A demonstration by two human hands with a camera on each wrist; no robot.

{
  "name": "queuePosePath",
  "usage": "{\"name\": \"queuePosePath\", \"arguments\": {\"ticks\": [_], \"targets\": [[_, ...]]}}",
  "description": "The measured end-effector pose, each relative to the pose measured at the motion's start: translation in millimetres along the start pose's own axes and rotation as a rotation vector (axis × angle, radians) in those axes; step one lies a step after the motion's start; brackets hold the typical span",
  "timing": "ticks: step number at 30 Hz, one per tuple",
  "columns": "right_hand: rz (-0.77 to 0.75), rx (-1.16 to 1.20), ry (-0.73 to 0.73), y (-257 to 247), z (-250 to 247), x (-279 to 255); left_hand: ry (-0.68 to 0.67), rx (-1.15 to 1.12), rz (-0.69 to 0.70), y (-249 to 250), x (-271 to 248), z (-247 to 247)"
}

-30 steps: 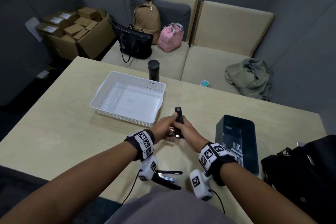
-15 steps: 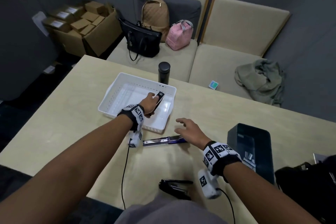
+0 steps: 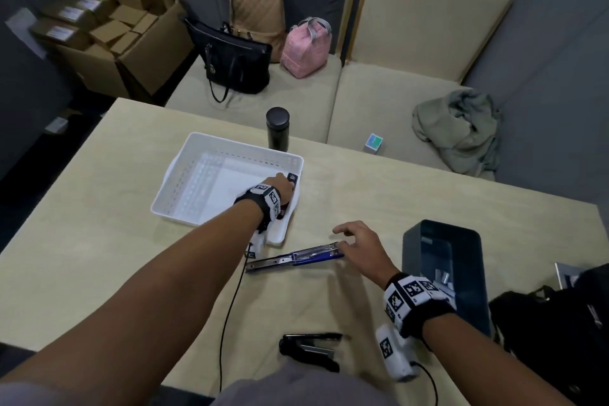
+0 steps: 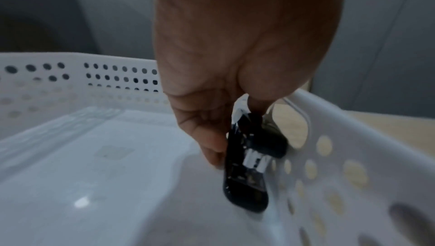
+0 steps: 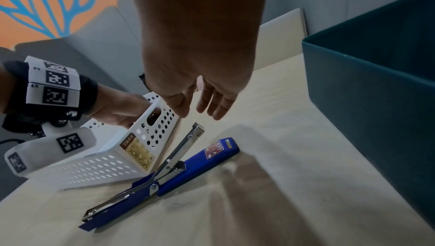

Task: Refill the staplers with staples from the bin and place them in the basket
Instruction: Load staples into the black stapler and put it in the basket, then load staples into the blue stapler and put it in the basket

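Note:
My left hand point(image 3: 280, 188) is inside the white perforated basket point(image 3: 230, 143), by its right wall. It pinches a small black stapler point(image 4: 247, 181) between thumb and fingers point(image 4: 212, 155). The stapler's lower end sits at the basket floor next to the wall point(image 4: 329, 157). My right hand point(image 3: 356, 237) is open with spread fingers, just above the right end of a blue stapler point(image 3: 296, 257). That stapler lies swung open on the table, metal rail exposed point(image 5: 186, 147). A dark teal bin point(image 3: 408, 241) holding staples point(image 3: 443, 277) stands to the right.
Another black stapler point(image 3: 309, 348) lies at the near table edge. A black flask point(image 3: 277, 128) stands behind the basket. A black bag point(image 3: 560, 323) sits at the table's right end. Bags and a jacket lie on the bench beyond.
A second ago both hands held the black stapler over the table. My left hand has carried it into the basket and lowered it by the right wall. My right hand moved over the blue stapler.

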State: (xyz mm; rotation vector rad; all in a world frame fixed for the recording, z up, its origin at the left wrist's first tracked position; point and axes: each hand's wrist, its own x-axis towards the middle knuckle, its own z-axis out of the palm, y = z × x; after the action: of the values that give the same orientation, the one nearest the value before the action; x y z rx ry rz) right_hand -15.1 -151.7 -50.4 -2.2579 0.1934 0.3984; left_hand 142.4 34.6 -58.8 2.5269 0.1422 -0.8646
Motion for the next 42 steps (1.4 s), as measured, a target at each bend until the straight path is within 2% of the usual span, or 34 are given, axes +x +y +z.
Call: {"name": "queuePosePath", "arguments": {"ticks": [4, 7, 10, 13, 15, 17, 18, 20, 22, 25, 28, 30, 33, 36, 39, 42], "targets": [[-0.044, -0.174, -0.155, 1.3, -1.0, 1.4, 0.104, 0.136, 0.091, -7.1, 5.8, 1.6], [-0.071, -0.230, -0.208, -8.9, -0.8, 0.6, 0.207, 0.214, 0.192, -9.3, 4.6, -5.4], [-0.074, -0.261, -0.247, -11.4, 0.0, -5.2, 0.193, 0.250, 0.248, -14.3, 1.4, -4.7], [-0.090, -0.289, -0.264, -7.7, -2.5, -12.6, 0.197, 0.286, 0.214, -18.3, -14.0, -3.9], [-0.087, -0.304, -0.265, -3.6, -5.3, -15.7, 0.334, 0.255, 0.251, -16.0, -29.4, -4.9], [-0.069, -0.276, -0.247, 4.0, -7.0, -21.0, 0.461, 0.126, 0.440, -8.5, -51.4, -1.3], [-0.059, -0.256, -0.233, 8.5, -7.5, -24.9, 0.446, 0.060, 0.557, -3.4, -65.3, 2.8], [-0.064, -0.228, -0.201, 15.8, -6.9, -33.4, 0.291, 0.049, 0.741, 3.3, -95.0, 17.9], [-0.087, -0.226, -0.178, 18.9, -5.2, -40.7, 0.112, 0.190, 0.797, 1.7, -116.4, 42.6], [-0.138, -0.262, -0.144, 20.2, -3.4, -46.6, -0.015, 0.460, 0.712, -8.6, -121.4, 81.2], [-0.146, -0.310, -0.130, 24.1, -5.4, -49.6, -0.035, 0.638, 0.589, -18.3, -116.3, 106.3], [-0.142, -0.336, -0.115, 28.4, -9.2, -52.1, -0.050, 0.678, 0.521, -20.9, -116.7, 119.1], [-0.155, -0.338, -0.037, 34.9, -25.7, -59.8, -0.056, 0.728, 0.545, -19.0, -118.6, 135.6], [-0.193, -0.272, 0.175, 45.1, -59.5, -65.6, -0.130, 0.674, 0.594, -12.4, -116.4, 144.3], [-0.057, -0.190, 0.321, 66.4, -96.6, -64.6, -0.219, 0.553, 0.595, -9.9, -113.0, 146.1], [0.162, -0.226, 0.271, 97.3, -119.2, -59.3, -0.286, 0.449, 0.589, -8.6, -110.1, 142.2]]}}
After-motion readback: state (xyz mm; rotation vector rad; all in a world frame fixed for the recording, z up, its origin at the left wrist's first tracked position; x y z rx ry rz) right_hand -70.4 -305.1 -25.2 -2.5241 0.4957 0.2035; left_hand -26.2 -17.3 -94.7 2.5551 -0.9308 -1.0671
